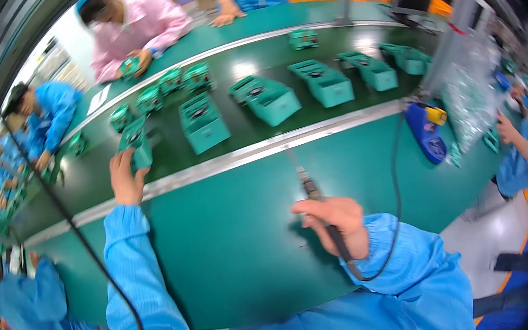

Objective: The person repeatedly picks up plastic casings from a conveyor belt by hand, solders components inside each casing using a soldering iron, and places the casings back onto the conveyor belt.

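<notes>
My right hand (pixel 339 215) is closed around a soldering iron (pixel 310 187), its tip pointing away from me above the green bench mat. The iron's black cord (pixel 396 181) loops from the handle end up to the right. At the left, my left hand (pixel 125 179) reaches to the dark belt and grips the near end of a green plastic housing (pixel 136 141). To its right, a similar green housing (pixel 205 126) and several more form a row along the belt. Small dark round parts show in some of them.
A blue soldering iron stand (pixel 427 135) with a yellow part sits at the right, beside a clear plastic bag (pixel 471 93) and a metal post (pixel 454 49). A metal rail (pixel 262 149) divides mat from belt. Co-workers in blue and pink sit around; a dark cable (pixel 73 221) hangs at left.
</notes>
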`<state>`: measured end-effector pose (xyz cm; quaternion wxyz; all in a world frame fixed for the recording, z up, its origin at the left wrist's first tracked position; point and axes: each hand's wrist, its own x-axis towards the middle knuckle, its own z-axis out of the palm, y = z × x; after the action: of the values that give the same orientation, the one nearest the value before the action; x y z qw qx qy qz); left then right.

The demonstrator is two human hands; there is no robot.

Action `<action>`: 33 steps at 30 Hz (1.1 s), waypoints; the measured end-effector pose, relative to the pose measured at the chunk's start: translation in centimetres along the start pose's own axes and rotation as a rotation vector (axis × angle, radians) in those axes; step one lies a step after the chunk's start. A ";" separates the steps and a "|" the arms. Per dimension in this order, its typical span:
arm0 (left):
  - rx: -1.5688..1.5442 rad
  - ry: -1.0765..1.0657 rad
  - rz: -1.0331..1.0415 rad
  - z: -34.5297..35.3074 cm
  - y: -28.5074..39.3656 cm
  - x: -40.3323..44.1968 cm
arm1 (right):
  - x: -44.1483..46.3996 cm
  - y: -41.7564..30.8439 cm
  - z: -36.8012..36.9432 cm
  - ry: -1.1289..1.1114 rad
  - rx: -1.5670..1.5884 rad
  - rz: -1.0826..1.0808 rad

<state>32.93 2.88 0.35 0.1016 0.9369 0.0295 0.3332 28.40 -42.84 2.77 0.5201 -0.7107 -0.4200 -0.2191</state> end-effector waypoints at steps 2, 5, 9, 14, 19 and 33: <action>0.001 0.000 0.008 3.2 -1.4 -0.3 | -0.4 0.6 0.4 0.001 -0.019 -0.003; 0.001 -0.007 -0.052 3.1 1.2 -1.4 | -0.9 0.8 1.0 0.054 -0.024 0.001; 0.014 0.143 0.114 0.9 7.0 -5.4 | -1.5 0.1 1.9 0.094 -0.070 0.048; -0.103 0.132 0.364 -3.7 17.1 -8.3 | -1.8 -0.2 2.5 0.058 -0.052 0.058; -0.369 -0.012 0.575 -4.9 21.2 -11.0 | -1.8 -0.1 3.0 0.077 -0.035 0.056; -0.623 -0.099 0.589 -6.4 21.3 -13.6 | -1.5 -0.2 3.9 0.078 0.016 0.182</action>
<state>18.09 -18.52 1.27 0.2815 0.8448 -0.3459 0.2957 26.91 -39.76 0.36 0.5595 -0.7327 -0.3348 -0.1949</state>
